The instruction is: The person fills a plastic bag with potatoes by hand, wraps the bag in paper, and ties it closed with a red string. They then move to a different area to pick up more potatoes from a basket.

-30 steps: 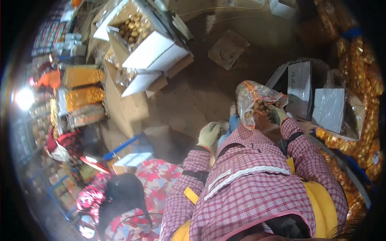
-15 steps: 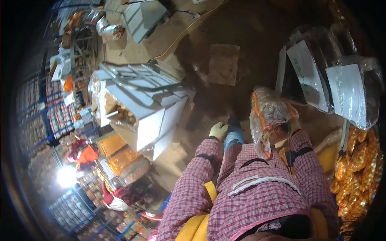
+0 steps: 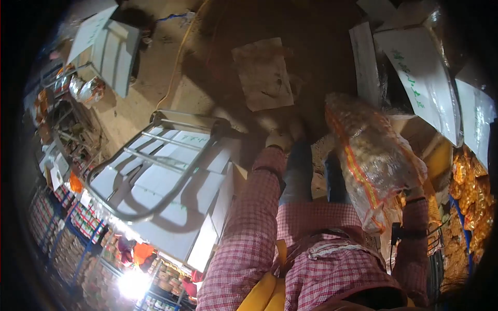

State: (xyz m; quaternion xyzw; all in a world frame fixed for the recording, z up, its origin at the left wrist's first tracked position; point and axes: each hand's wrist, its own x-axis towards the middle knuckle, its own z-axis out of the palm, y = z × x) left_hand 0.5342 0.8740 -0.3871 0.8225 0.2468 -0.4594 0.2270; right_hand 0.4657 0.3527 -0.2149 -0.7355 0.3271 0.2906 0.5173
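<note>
My right hand [image 3: 411, 195] is mostly hidden behind a clear plastic bag [image 3: 371, 158] with an orange stripe, which it holds up beside my right leg. The bag is full of small brown round pieces. My left hand [image 3: 280, 139], in a pale glove, hangs by my left leg above the dirt floor with nothing visible in it. It is close to the corner of a stack of white boxes [image 3: 171, 199]. I wear a pink checked smock with yellow under it.
A metal hand-truck frame [image 3: 155, 155] lies across the white boxes on my left. A flat cardboard piece [image 3: 262, 72] lies on the floor ahead. Plastic-wrapped white boxes [image 3: 423, 72] and orange net bags [image 3: 469, 207] stand at right. A person in orange [image 3: 140, 254] is at lower left.
The view has swung over the floor and the white boxes. The bag has risen higher against my right side and looks larger. My left hand has dropped to my side.
</note>
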